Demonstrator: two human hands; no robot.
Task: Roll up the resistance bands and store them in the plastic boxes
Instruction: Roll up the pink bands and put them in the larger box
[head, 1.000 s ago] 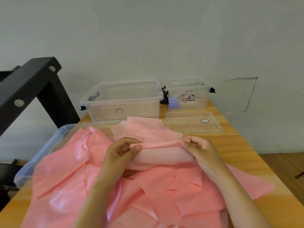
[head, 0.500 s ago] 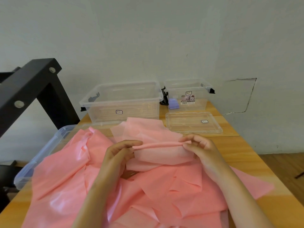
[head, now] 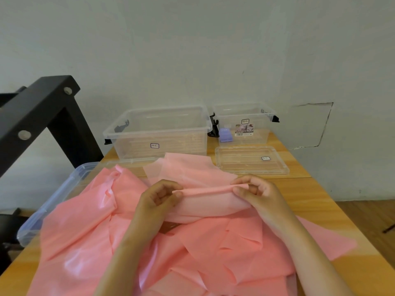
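Note:
A heap of pink resistance bands (head: 213, 244) covers the near half of the wooden table (head: 316, 201). On top of it one pink band (head: 205, 192) is rolled at its near edge into a thin tube. My left hand (head: 160, 196) pinches the tube's left end and my right hand (head: 256, 192) pinches its right end, fingers curled around it. The unrolled part of that band (head: 186, 169) lies flat toward the large clear plastic box (head: 158, 133). A smaller clear box (head: 245, 124) stands to the right of it, holding a purple item (head: 226, 135).
A clear lid (head: 251, 160) lies flat in front of the small box. A bluish clear lid or tray (head: 53, 199) sticks out from under the pink heap at the left table edge. A black metal frame (head: 42, 116) rises at the left. The wall is close behind the boxes.
The rolled tube has grown slightly and turned away from me as both hands' fingers worked it. The hands stay at the same ends.

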